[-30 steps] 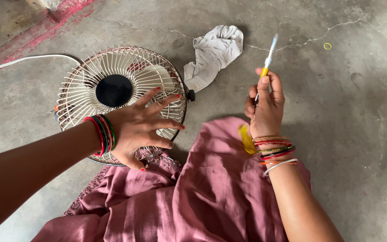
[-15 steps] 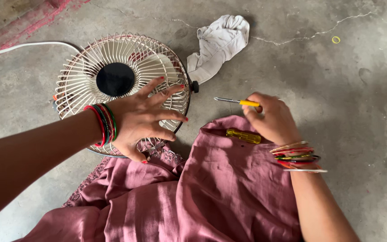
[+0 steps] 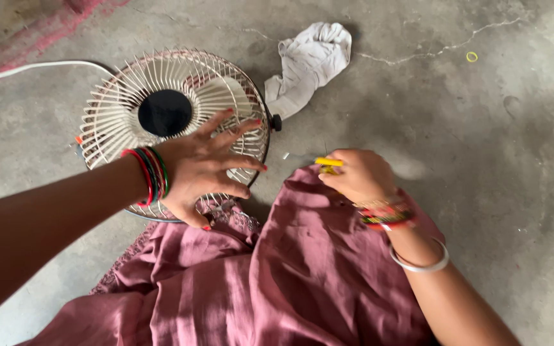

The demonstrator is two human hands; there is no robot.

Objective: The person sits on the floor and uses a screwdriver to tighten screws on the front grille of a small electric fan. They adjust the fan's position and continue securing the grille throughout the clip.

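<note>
A small table fan (image 3: 161, 109) with a cream wire grille and a black hub lies face up on the concrete floor. My left hand (image 3: 209, 168) rests spread on the grille's lower right part, fingers apart. My right hand (image 3: 360, 176) is closed around a yellow-handled screwdriver (image 3: 318, 161), whose metal tip points left toward the fan's rim, just above the floor. Both wrists carry coloured bangles. Mauve cloth (image 3: 277, 275) covers my lap below both hands.
A crumpled white rag (image 3: 309, 61) lies beyond the fan at the right. A white cord (image 3: 27, 69) runs off to the left from the fan. A small yellow ring (image 3: 472, 56) lies on the cracked floor at the far right.
My right hand has brought the screwdriver down from upright to level, its tip now pointing toward the fan's rim. My left hand has stayed on the grille.
</note>
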